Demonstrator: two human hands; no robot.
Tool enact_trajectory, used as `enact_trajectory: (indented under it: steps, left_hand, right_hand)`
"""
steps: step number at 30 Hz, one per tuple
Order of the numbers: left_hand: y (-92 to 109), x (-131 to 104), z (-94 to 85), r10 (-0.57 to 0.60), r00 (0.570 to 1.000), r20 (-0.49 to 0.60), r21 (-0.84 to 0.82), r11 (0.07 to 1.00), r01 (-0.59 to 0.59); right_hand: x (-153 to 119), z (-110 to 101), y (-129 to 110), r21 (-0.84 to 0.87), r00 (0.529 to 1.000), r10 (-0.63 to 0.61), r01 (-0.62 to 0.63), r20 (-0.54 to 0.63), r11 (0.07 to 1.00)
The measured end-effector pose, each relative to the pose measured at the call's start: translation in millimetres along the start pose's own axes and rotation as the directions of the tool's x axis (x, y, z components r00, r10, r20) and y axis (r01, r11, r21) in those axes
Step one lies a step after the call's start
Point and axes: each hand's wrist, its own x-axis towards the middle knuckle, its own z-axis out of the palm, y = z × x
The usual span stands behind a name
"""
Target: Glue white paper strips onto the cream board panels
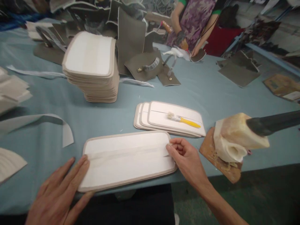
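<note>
A long white panel [126,170] with rounded corners and a beige border lies at the table's front edge, stacked on at least one more. A pale strip [131,151] runs lengthwise along its middle, and a short dark line shows near the right end. My left hand [63,187] rests on the panel's left end, fingers stretched out and thumb along the front edge. At the right end, my right hand [185,156] is closed, its thumb and fingertips pinching the panel's edge. Just behind, a yellow-handled brush [185,121] lies on several similar panels [161,122].
A tall stack of beige-edged panels [91,72] stands back left. Grey-brown pieces with handles [145,65] lie behind it. At right, a glue-crusted container [234,134] with a dark handle sits on brown board [220,165]. A co-worker's hands [187,47] work across the table.
</note>
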Motion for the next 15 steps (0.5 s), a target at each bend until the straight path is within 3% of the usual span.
enact_trajectory:
  steps: [4, 15]
  left_hand:
    - [0.3, 1.7, -4.7, 0.119, 0.992, 0.043, 0.135, 0.983, -0.124]
    - [0.9, -0.4, -3.7, 0.110, 0.993, 0.053, 0.192, 0.974, -0.118]
  right_hand:
    - [-1.4, 1.9, 2.0, -0.061, 0.999, 0.016, -0.013, 0.045, 0.998]
    - [-12.5, -7.5, -10.2, -0.079, 1.000, -0.028, 0.027, -0.012, 0.996]
